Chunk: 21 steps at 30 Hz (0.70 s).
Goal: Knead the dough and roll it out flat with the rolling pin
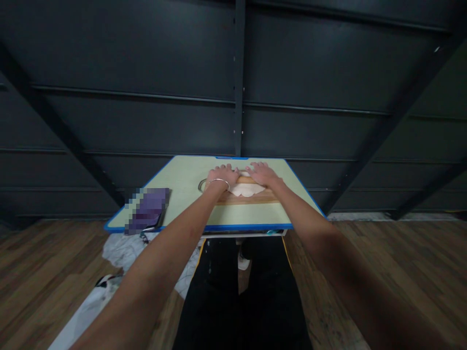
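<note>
A wooden rolling pin (pixel 246 180) lies across a sheet of pale dough (pixel 246 190). Under the dough is a wooden cutting board (pixel 255 198) with a metal loop handle (pixel 200 185) at its left end. My left hand (pixel 224 174), a bracelet at its wrist, rests palm down on the left part of the pin, fingers stretched forward. On the right part lies my right hand (pixel 263 173), its fingers extended and somewhat spread. Both palms cover the ends of the pin, and neither hand's fingers wrap visibly round it.
The board sits on a small pale table (pixel 189 211) with a blue edge. At its left front corner lies a purple, partly pixelated flat object (pixel 148 209). Crumpled white material (pixel 122 250) is on the wooden floor below left. A dark panelled metal wall (pixel 146 126) stands behind the table.
</note>
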{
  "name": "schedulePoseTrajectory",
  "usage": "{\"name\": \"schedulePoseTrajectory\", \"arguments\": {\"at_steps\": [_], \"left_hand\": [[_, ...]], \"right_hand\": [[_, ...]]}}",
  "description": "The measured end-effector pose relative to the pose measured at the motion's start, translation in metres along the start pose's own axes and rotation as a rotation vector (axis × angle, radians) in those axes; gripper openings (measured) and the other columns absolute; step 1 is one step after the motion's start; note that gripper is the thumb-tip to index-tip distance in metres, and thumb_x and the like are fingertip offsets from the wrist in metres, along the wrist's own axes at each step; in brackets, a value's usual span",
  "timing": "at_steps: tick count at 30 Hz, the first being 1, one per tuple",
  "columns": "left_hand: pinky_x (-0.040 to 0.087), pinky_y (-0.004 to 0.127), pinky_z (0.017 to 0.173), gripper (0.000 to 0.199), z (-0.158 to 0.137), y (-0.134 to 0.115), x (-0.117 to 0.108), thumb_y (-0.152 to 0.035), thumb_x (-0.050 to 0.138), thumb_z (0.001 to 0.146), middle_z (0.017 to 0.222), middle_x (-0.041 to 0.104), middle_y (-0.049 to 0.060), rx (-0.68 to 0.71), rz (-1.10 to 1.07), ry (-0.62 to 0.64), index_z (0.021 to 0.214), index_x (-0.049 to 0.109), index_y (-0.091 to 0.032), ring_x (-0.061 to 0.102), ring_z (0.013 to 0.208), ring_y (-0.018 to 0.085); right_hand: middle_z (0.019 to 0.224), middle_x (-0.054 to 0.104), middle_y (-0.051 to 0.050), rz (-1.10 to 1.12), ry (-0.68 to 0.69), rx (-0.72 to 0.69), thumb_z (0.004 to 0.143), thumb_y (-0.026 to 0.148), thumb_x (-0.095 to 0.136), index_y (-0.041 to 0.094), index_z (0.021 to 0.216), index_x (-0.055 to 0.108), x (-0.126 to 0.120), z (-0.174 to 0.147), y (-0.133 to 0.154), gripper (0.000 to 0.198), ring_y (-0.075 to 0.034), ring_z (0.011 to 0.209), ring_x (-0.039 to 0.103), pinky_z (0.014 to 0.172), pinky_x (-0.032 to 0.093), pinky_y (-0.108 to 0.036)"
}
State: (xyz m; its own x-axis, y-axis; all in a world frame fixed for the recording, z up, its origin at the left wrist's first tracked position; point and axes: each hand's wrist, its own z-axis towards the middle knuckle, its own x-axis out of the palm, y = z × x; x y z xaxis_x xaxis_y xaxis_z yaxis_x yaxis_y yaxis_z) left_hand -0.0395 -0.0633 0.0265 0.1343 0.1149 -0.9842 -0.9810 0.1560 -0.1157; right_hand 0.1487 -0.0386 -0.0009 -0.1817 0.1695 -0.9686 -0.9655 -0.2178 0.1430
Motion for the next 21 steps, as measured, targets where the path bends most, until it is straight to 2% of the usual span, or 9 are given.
{"name": "schedulePoseTrajectory", "arguments": {"at_steps": [5,14,21], "left_hand": [[0.045,0.046,0.098,0.054,-0.009,0.0,-0.001,-0.045,0.022,0.103,0.134,0.064,0.017,0.026,0.025,-0.059,0.131,0.061,-0.021,0.059,0.123,0.033],[0.044,0.046,0.093,0.052,-0.021,0.004,-0.001,-0.044,0.023,0.105,0.128,0.064,0.021,0.118,0.069,-0.103,0.13,0.059,-0.016,0.06,0.119,0.034],[0.042,0.046,0.092,0.051,-0.025,0.004,0.0,-0.042,0.023,0.104,0.126,0.065,0.02,0.148,0.086,-0.099,0.129,0.06,-0.016,0.06,0.116,0.034]], "right_hand": [[0.148,0.053,-0.021,-0.012,0.005,0.013,0.104,0.063,0.022,0.013,0.144,0.052,-0.002,-0.004,0.002,0.071,-0.032,0.138,0.047,0.113,0.032,-0.045],[0.149,0.054,-0.015,0.007,0.004,0.012,0.103,0.065,0.022,0.02,0.142,0.054,-0.006,-0.018,0.01,0.067,-0.031,0.137,0.047,0.115,0.034,-0.049],[0.144,0.058,-0.016,-0.013,-0.003,0.028,0.104,0.064,0.021,0.019,0.138,0.057,-0.011,-0.027,0.015,0.066,-0.032,0.133,0.051,0.111,0.037,-0.05]]}}
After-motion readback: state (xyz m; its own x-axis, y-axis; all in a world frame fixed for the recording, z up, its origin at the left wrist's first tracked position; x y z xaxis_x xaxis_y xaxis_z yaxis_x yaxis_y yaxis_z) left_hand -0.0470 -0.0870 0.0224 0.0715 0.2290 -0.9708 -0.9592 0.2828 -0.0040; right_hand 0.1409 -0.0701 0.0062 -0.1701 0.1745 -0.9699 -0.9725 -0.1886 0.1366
